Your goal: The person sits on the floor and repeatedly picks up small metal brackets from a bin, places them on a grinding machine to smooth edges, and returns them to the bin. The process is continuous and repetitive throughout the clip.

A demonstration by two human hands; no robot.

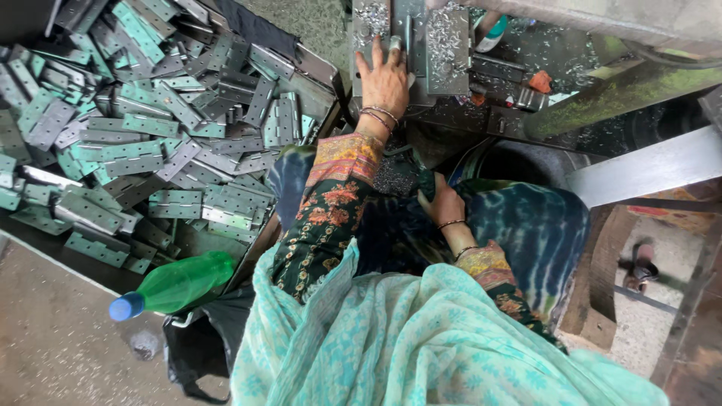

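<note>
Your left hand is stretched forward onto the machine bed, palm down, fingers fairly narrow and pressed flat on a small metal plate seated against the fixture. It's holding the plate down, not gripping around it. The plate sits near the bed's front edge, between two patches of metal shavings.

Your right hand is low in your lap on the dark tie-dye cloth. Fingers look curled, but I can't tell whether they hold anything; the fingertips are hidden by the cloth.

Containers: the big tray on your left is heaped with flat metal plates, grey with a green tint, each punched with holes, lying every which way. The pile reaches the tray's near edge, just beside your left sleeve. A green plastic bottle with a blue cap lies on its side at the tray's lower corner, on top of a black bag.

Room: the gap between tray and machine is tight; your left forearm fills it. To your right, a grey beam crosses at an angle near your knee, and a green pipe runs above it. Bare floor shows at lower left.
</note>
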